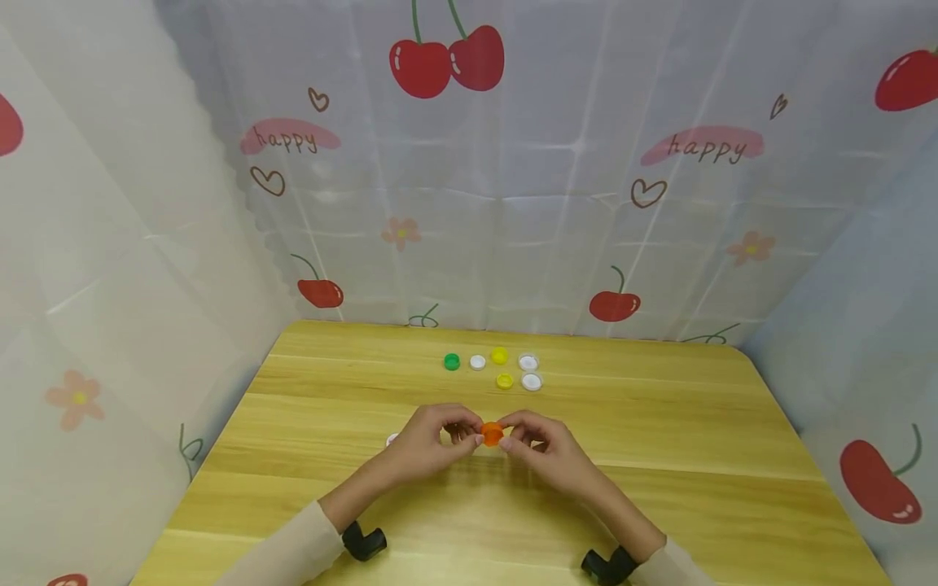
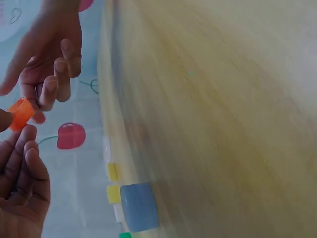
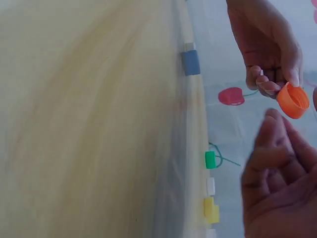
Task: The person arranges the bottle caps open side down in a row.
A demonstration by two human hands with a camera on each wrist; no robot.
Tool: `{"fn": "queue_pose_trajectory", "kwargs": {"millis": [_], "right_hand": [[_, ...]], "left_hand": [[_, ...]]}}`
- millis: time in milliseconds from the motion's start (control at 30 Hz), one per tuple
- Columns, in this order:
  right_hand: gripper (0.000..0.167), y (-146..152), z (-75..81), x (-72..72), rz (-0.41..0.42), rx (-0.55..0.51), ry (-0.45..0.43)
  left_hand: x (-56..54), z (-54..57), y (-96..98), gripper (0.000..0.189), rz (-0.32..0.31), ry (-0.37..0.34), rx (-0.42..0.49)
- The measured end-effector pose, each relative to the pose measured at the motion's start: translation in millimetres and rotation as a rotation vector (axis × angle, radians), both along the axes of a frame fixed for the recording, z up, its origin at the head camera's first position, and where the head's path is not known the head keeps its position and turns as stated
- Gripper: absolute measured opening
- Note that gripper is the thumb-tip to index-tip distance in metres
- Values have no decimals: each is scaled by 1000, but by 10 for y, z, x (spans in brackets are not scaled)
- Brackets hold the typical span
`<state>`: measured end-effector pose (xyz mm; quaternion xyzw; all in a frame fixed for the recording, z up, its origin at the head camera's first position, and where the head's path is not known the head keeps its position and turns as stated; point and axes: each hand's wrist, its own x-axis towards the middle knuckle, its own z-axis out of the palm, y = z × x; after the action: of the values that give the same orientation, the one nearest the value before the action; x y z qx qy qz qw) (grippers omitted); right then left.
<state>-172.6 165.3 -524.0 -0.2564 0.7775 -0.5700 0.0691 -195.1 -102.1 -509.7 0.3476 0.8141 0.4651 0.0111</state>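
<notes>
Between both hands, above the table, is an orange bottle cap (image 1: 492, 434); the right wrist view shows its hollow, ridged inside. My left hand (image 1: 432, 439) pinches the cap by its left edge, thumb in front. Close to the opposite edge are the thumb and forefinger of my right hand (image 1: 550, 450). In the right wrist view those fingertips (image 3: 272, 116) look blurred and slightly apart from the cap. Partly hidden behind the left hand lies a pale round cap (image 1: 392, 439). A blue block-shaped thing (image 2: 139, 207) shows in both wrist views.
Toward the back of the wooden table (image 1: 659, 423) lie a green cap (image 1: 452, 361), a white cap (image 1: 478, 362), two yellow caps (image 1: 505, 381) and two whitish lids (image 1: 532, 382). A cherry-printed curtain (image 1: 513, 203) encloses the back and sides. Black wrist mounts (image 1: 364, 541) sit below both forearms.
</notes>
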Motion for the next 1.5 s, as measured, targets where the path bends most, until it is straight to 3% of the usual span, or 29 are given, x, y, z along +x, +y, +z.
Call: {"fn": "queue_pose_trajectory", "kwargs": {"millis": [100, 200, 267, 367, 567, 700, 900, 1067, 1333, 1500], "right_hand": [[26, 10, -25, -18, 88, -68, -144], [33, 10, -53, -34, 152, -130, -210], [34, 9, -62, -39, 161, -154, -238], [33, 12, -68, -44, 162, -171, -259], [29, 7, -77, -38, 161, -193, -271], [27, -6, -91, -33, 157, -231, -259], [17, -31, -92, -5, 59, -214, -157], [22, -65, -76, 25, 1, -192, -26], [26, -93, -66, 46, -35, -164, 18], [25, -127, -31, 7, -45, -69, 98]], "left_hand": [[11, 25, 3, 11, -32, 289, -48], [24, 51, 17, 14, -50, 536, -88], [33, 60, 28, 15, -56, 609, -105], [36, 40, 33, 16, -58, 638, -113], [37, 0, 25, 15, -60, 633, -105], [55, 3, 29, 17, -52, 593, -103], [101, -8, 47, 19, -3, 414, -27], [129, -23, 41, 22, 43, 263, 19], [129, -35, 6, 22, 37, 208, 13], [81, -24, -49, 23, 24, 228, -27]]}}
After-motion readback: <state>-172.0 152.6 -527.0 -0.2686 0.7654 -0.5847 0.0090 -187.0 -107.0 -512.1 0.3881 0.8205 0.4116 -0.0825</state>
